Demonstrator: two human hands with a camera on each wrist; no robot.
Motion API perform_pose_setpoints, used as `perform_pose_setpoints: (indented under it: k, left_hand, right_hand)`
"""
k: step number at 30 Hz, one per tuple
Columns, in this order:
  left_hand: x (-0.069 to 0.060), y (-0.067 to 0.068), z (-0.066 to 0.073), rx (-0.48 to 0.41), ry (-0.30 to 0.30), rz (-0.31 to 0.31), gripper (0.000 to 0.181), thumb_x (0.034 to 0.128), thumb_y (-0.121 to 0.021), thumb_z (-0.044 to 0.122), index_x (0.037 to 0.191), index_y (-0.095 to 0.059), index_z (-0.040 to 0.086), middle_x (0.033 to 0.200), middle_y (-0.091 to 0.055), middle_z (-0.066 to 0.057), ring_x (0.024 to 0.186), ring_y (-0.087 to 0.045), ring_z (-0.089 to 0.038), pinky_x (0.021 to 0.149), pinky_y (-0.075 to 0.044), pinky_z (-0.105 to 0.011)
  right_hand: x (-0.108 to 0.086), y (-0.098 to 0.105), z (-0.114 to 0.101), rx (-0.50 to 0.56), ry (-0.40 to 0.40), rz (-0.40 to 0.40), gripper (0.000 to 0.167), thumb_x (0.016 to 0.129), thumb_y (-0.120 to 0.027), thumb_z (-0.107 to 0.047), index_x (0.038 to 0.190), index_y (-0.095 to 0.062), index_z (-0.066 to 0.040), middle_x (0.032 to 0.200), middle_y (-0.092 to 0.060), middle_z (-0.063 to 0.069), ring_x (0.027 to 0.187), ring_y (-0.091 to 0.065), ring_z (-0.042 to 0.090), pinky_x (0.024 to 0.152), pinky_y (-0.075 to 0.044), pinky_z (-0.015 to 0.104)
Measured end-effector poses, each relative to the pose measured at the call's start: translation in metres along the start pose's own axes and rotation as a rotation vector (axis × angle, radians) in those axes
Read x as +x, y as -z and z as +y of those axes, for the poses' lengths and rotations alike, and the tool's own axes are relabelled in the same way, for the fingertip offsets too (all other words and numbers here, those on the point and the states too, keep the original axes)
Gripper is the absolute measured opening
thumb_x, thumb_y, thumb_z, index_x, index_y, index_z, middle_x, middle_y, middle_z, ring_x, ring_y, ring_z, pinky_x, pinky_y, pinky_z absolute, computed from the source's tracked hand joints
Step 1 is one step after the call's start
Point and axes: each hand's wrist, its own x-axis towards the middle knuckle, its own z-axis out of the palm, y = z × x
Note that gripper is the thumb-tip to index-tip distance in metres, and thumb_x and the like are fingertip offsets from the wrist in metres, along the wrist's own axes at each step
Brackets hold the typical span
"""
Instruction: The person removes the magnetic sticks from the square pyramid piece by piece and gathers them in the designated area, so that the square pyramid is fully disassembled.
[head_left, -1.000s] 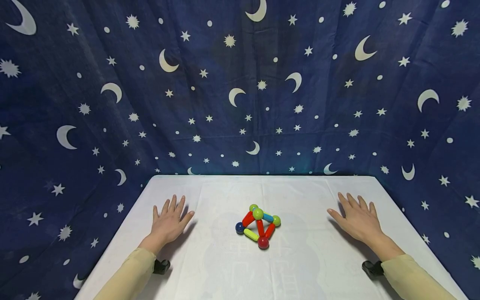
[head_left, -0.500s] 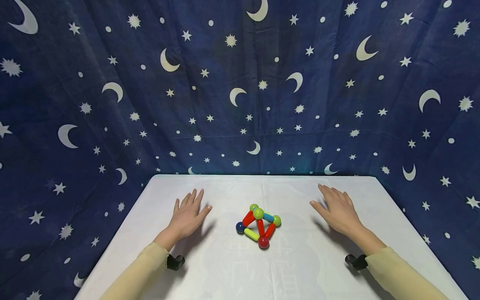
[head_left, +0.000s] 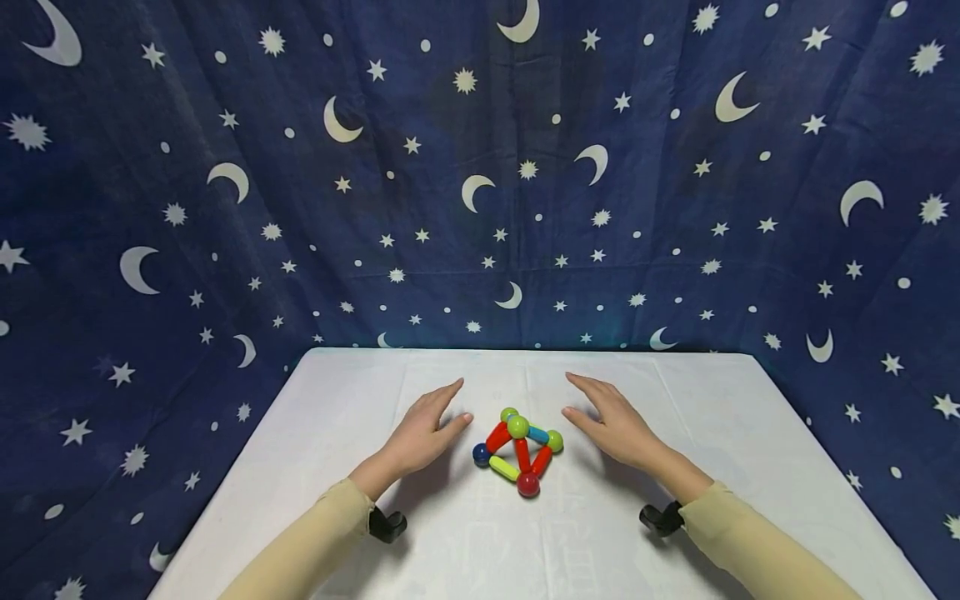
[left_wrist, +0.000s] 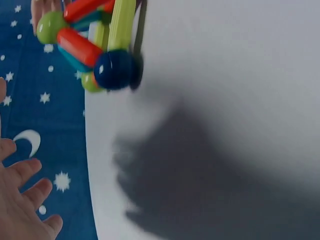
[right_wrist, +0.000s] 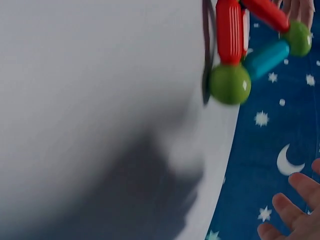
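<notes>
The toy [head_left: 522, 456] of coloured rods and balls sits on the white bench [head_left: 600, 542], well in from its edges, with white surface spreading on all sides of the toy. The left hand [head_left: 418, 435] is near its left, the right hand [head_left: 621, 427] near its right, both apart from it; their fingers are relaxed and spread, holding nothing. A starry curtain [head_left: 420, 196] rises behind the toy and off to both sides.

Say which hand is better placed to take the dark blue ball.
Probably the left hand: the dark blue ball sits on its side of the model, while the right hand is opposite.
</notes>
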Motion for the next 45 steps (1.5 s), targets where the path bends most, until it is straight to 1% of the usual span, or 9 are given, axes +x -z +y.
perform_pose_setpoints:
  k: [5, 11, 13, 19, 21, 25, 31, 38, 45]
  left_hand:
    - [0.003, -0.014, 0.014, -0.131, 0.032, -0.046, 0.069, 0.1013, -0.057, 0.055, 0.159, -0.038, 0.023, 0.149, -0.053, -0.003, 0.143, -0.041, -0.029, 0.115, -0.032, -0.055]
    - [0.006, -0.034, 0.022, -0.285, 0.074, -0.083, 0.062, 0.1007, -0.062, 0.047, 0.154, -0.045, 0.02, 0.138, -0.06, -0.002, 0.134, -0.047, -0.028, 0.108, -0.04, -0.056]
    - [0.008, -0.038, 0.023, -0.317, 0.07, -0.082, 0.06, 0.1003, -0.064, 0.044, 0.151, -0.048, 0.017, 0.133, -0.063, -0.003, 0.13, -0.051, -0.028, 0.105, -0.042, -0.055]
    - [0.011, -0.047, 0.026, -0.406, 0.03, -0.075, 0.049, 0.0999, -0.069, 0.035, 0.139, -0.056, 0.009, 0.119, -0.069, -0.003, 0.121, -0.058, -0.027, 0.101, -0.045, -0.054]
    - [0.011, -0.05, 0.026, -0.431, 0.022, -0.074, 0.044, 0.0989, -0.071, 0.032, 0.134, -0.058, 0.008, 0.116, -0.069, -0.002, 0.117, -0.06, -0.025, 0.1, -0.047, -0.052]
    - [0.012, -0.056, 0.027, -0.469, 0.036, -0.07, 0.036, 0.0967, -0.074, 0.031, 0.124, -0.06, 0.012, 0.111, -0.069, 0.001, 0.109, -0.062, -0.018, 0.1, -0.048, -0.047]
    - [0.014, -0.061, 0.026, -0.497, 0.063, -0.057, 0.027, 0.0969, -0.074, 0.027, 0.119, -0.062, 0.016, 0.105, -0.067, 0.007, 0.101, -0.063, -0.012, 0.104, -0.046, -0.047]
    - [0.022, -0.062, 0.02, -0.512, 0.026, -0.051, 0.021, 0.0983, -0.072, 0.024, 0.114, -0.067, 0.012, 0.107, -0.07, 0.004, 0.105, -0.064, -0.017, 0.107, -0.043, -0.051]
    - [0.029, -0.062, 0.014, -0.579, 0.028, -0.061, 0.016, 0.0989, -0.071, 0.017, 0.112, -0.069, 0.008, 0.109, -0.072, -0.002, 0.113, -0.064, -0.024, 0.113, -0.035, -0.057]
  right_hand:
    - [0.006, -0.013, -0.016, 0.099, 0.014, -0.033, 0.075, 0.096, -0.06, -0.063, 0.157, -0.042, -0.023, 0.156, -0.046, 0.005, 0.144, -0.038, 0.032, 0.112, -0.033, 0.062]
    - [0.011, -0.027, -0.03, 0.213, 0.009, -0.106, 0.07, 0.092, -0.072, -0.054, 0.153, -0.048, -0.029, 0.143, -0.058, -0.003, 0.139, -0.043, 0.029, 0.109, -0.036, 0.063]
    - [0.013, -0.03, -0.033, 0.243, -0.009, -0.129, 0.067, 0.091, -0.074, -0.051, 0.151, -0.051, -0.032, 0.136, -0.061, -0.007, 0.137, -0.045, 0.027, 0.108, -0.037, 0.063]
    - [0.017, -0.037, -0.037, 0.297, -0.026, -0.174, 0.059, 0.092, -0.076, -0.044, 0.146, -0.058, -0.028, 0.119, -0.065, -0.013, 0.13, -0.048, 0.022, 0.108, -0.037, 0.063]
    - [0.018, -0.038, -0.036, 0.311, -0.018, -0.179, 0.056, 0.092, -0.076, -0.042, 0.144, -0.06, -0.027, 0.117, -0.065, -0.013, 0.128, -0.049, 0.021, 0.108, -0.036, 0.063]
    - [0.019, -0.039, -0.036, 0.344, -0.009, -0.186, 0.05, 0.093, -0.076, -0.04, 0.14, -0.063, -0.026, 0.117, -0.065, -0.012, 0.124, -0.051, 0.02, 0.108, -0.036, 0.063]
    - [0.019, -0.04, -0.037, 0.394, 0.001, -0.209, 0.043, 0.094, -0.074, -0.041, 0.135, -0.066, -0.029, 0.124, -0.063, -0.01, 0.12, -0.055, 0.021, 0.107, -0.037, 0.063]
    - [0.023, -0.045, -0.034, 0.433, 0.016, -0.204, 0.04, 0.096, -0.073, -0.036, 0.135, -0.068, -0.026, 0.127, -0.063, -0.009, 0.121, -0.057, 0.02, 0.108, -0.04, 0.06]
    - [0.029, -0.048, -0.033, 0.451, -0.002, -0.19, 0.039, 0.096, -0.074, -0.036, 0.134, -0.069, -0.026, 0.126, -0.064, -0.01, 0.119, -0.058, 0.019, 0.109, -0.041, 0.055]
